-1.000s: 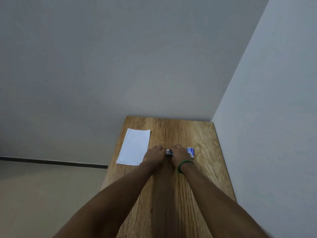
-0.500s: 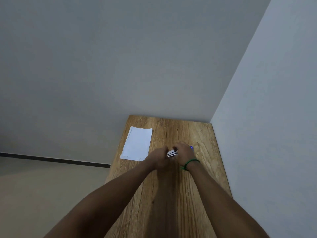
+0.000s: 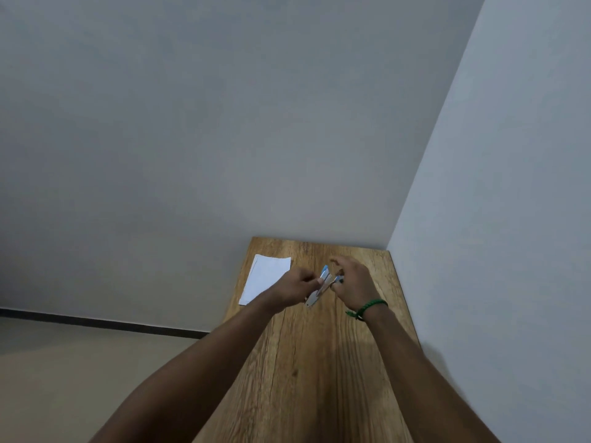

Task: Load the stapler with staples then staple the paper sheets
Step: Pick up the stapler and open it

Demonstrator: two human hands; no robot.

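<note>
A small silver and blue stapler is held tilted above the wooden table, its top swung up and apart from the base. My left hand grips its left side. My right hand, with a green band at the wrist, pinches the stapler's upper right end with curled fingers. White paper sheets lie flat on the table's far left. The staple box is hidden behind my right hand.
The narrow table stands in a corner, with a grey wall behind and a white wall along its right edge. Its left edge drops to a beige floor.
Both hands lifted the stapler off the table and brought it slightly nearer. Its top has swung up. The blue staple box seen earlier is now out of sight.
</note>
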